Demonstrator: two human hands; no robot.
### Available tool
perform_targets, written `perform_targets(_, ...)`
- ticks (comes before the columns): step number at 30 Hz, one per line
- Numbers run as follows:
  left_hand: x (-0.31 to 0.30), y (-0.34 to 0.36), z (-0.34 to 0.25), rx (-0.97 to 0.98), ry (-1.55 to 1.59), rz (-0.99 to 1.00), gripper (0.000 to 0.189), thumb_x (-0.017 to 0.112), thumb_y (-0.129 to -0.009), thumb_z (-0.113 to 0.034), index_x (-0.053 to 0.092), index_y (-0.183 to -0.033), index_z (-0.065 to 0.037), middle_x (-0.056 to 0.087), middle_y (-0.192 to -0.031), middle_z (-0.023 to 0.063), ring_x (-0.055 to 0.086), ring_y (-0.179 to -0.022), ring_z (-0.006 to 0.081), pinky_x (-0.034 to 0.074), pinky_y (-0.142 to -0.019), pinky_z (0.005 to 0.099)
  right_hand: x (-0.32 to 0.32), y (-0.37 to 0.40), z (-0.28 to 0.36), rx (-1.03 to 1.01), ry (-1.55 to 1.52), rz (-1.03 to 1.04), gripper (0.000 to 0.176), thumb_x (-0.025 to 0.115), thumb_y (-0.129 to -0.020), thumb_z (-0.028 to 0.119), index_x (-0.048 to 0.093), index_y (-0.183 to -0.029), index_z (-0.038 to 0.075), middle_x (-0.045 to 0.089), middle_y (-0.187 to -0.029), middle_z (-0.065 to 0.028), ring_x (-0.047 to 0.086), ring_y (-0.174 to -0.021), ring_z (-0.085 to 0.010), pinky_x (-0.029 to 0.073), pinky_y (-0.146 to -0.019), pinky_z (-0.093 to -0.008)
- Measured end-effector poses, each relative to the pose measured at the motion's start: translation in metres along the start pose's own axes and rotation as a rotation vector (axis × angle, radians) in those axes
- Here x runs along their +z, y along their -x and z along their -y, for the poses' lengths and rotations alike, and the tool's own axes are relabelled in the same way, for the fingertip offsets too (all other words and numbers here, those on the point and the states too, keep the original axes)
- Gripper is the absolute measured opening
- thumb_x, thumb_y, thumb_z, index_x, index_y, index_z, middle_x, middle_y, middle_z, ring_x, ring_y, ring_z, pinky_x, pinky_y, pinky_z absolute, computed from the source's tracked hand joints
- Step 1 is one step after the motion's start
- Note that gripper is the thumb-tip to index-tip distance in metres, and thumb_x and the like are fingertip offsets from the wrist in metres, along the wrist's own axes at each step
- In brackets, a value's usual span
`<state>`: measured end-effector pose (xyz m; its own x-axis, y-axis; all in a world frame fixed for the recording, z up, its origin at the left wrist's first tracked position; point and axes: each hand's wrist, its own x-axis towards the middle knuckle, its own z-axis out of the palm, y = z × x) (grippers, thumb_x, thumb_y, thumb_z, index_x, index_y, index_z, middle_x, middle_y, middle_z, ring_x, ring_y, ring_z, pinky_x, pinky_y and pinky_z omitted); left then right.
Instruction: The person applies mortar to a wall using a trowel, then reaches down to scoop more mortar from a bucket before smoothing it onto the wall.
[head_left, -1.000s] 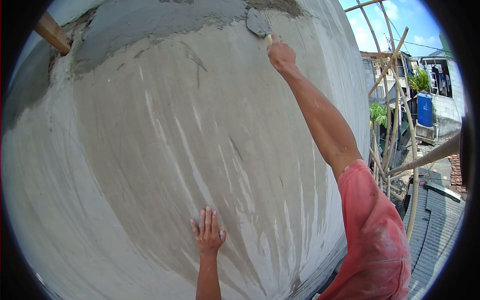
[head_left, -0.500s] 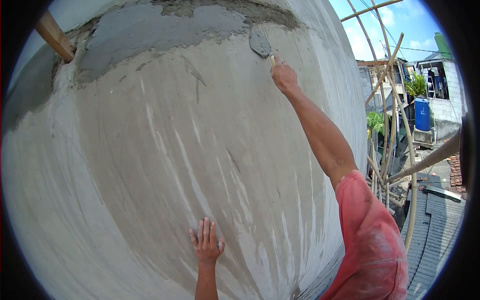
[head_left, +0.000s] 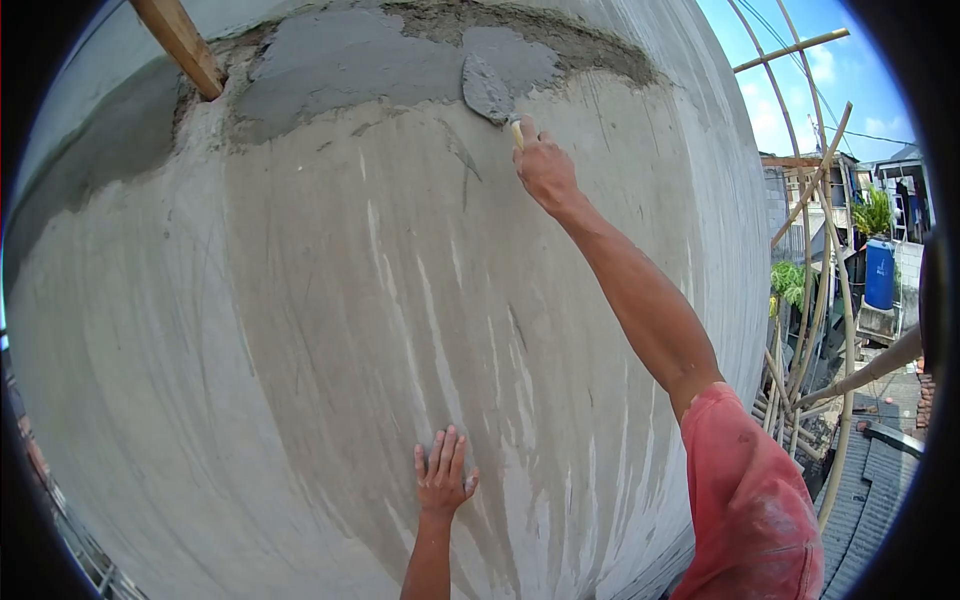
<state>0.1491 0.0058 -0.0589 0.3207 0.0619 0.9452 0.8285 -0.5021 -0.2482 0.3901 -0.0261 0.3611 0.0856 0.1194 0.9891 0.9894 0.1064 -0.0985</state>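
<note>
Grey plaster (head_left: 345, 65): spread along the upper wall (head_left: 330, 250).
Trowel (head_left: 486, 90): held at the plaster's lower edge, its face coated grey.
Right hand (head_left: 546, 172): fingers closed around the trowel's handle (head_left: 517, 134).
Left hand (head_left: 441, 486): laid on the wall below, fingers extended and slightly parted, nothing gripped.

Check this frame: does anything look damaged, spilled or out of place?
The wall has pale, uneven streaks running down it, like drips, and a rough brown strip borders the smoother grey plaster near the top. The trowel in the right hand looks normally held.
</note>
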Motion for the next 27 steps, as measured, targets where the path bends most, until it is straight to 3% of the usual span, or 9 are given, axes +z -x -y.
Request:
perform_targets(7, -0.001, -0.002, 0.0, -0.005, 0.016, 0.013, 0.048, 0.04, -0.089, -0.038, 0.052, -0.126, -0.011, 0.049, -0.133, 0.0062, 0.042, -0.126, 0.0216, 0.019, -0.11, 0.0478, -0.039, 0.125, -0.013, -0.115, -0.205, -0.049, 0.048, 0.053, -0.089, 0.025, 0.037, -0.13, 0.007, 0.057, -0.093, -0.0206, 0.06, -0.078, -0.0371, 0.047, -0.068, -0.0475)
perform_targets(9, 0.0, -0.003, 0.0, 0.003, 0.006, 0.008, 0.048, 0.03, -0.094, -0.039, 0.051, -0.125, -0.009, 0.047, -0.134, 0.0087, 0.041, -0.127, 0.0245, 0.018, -0.11, 0.0483, -0.074, 0.185, -0.022, 0.231, -0.614, 0.124, 0.045, 0.054, -0.091, 0.029, 0.041, -0.127, 0.006, 0.057, -0.088, -0.0135, 0.059, -0.07, -0.0244, 0.048, -0.062, -0.038)
perform_targets(10, 0.001, -0.003, 0.0, 0.007, -0.012, -0.017, 0.047, 0.031, -0.094, -0.039, 0.052, -0.125, -0.01, 0.048, -0.134, 0.0078, 0.041, -0.127, 0.0235, 0.018, -0.11, 0.0473, -0.087, 0.216, -0.031, 0.3, -0.584, 0.155, 0.045, 0.054, -0.091, 0.029, 0.041, -0.127, 0.006, 0.057, -0.088, -0.0135, 0.059, -0.07, -0.0244, 0.048, -0.062, -0.038)
perform_targets(12, 0.003, -0.004, 0.003, 0.029, -0.037, -0.046, 0.047, 0.03, -0.095, -0.038, 0.052, -0.125, -0.01, 0.049, -0.133, 0.0071, 0.041, -0.126, 0.0227, 0.017, -0.111, 0.0459, -0.116, 0.287, -0.053, 0.719, -1.014, 0.352, 0.042, 0.051, -0.093, 0.034, 0.046, -0.122, 0.005, 0.057, -0.085, -0.0062, 0.054, -0.068, -0.0111, 0.046, -0.059, -0.0278)
perform_targets(15, 0.008, -0.007, 0.005, 0.049, -0.039, -0.072, 0.05, 0.024, -0.097, -0.041, 0.052, -0.124, -0.01, 0.049, -0.133, 0.0077, 0.042, -0.126, 0.0231, 0.016, -0.112, 0.0447, -0.15, 0.41, -0.093, 1.059, -1.094, 0.411, 0.036, 0.049, -0.094, 0.035, 0.051, -0.112, 0.004, 0.055, -0.081, -0.0017, 0.051, -0.062, -0.0047, 0.042, -0.051, -0.0219)
perform_targets(18, 0.004, -0.008, 0.004, 0.091, -0.036, -0.092, 0.052, 0.02, -0.098, -0.042, 0.051, -0.124, -0.009, 0.05, -0.132, 0.0078, 0.043, -0.125, 0.0229, 0.014, -0.112, 0.0428, -0.195, 0.537, -0.119, 1.49, -1.044, 0.478, 0.032, 0.049, -0.094, 0.036, 0.053, -0.104, 0.005, 0.054, -0.077, -0.0009, 0.049, -0.055, -0.0055, 0.039, -0.043, -0.0217)
perform_targets(19, 0.007, -0.011, 0.003, 0.104, -0.035, -0.109, 0.053, 0.019, -0.098, -0.042, 0.051, -0.125, -0.01, 0.05, -0.132, 0.0075, 0.043, -0.125, 0.0227, 0.013, -0.112, 0.0418, -0.211, 0.579, -0.124, 1.6, -1.001, 0.458, 0.03, 0.054, -0.091, 0.034, 0.052, -0.102, 0.006, 0.052, -0.073, 0.0001, 0.048, -0.051, -0.0059, 0.036, -0.038, -0.0213)
perform_targets(23, 0.007, -0.016, 0.008, 0.167, -0.127, -0.105, 0.054, 0.019, -0.099, -0.041, 0.057, -0.12, -0.009, 0.052, -0.129, 0.006, 0.045, -0.123, 0.0204, 0.011, -0.113, 0.0382, -0.29, 0.718, -0.128, 1.868, -0.631, 0.587, 0.039, 0.067, -0.084, 0.028, 0.051, -0.11, 0.005, 0.049, -0.065, 0.0015, 0.047, -0.048, -0.0067, 0.036, -0.039, -0.0222)
perform_targets(27, 0.019, -0.016, 0.035, 0.234, -0.105, -0.173, 0.051, 0.024, -0.098, -0.042, 0.064, -0.111, -0.014, 0.054, -0.126, 0.0061, 0.048, -0.119, 0.0203, 0.014, -0.108, 0.0412, -0.354, 0.84, -0.127, 2.08, -0.437, 0.633, 0.032, 0.061, -0.087, 0.029, 0.05, -0.105, 0.005, 0.05, -0.07, 0.002, 0.048, -0.052, -0.0067, 0.038, -0.042, -0.0231)
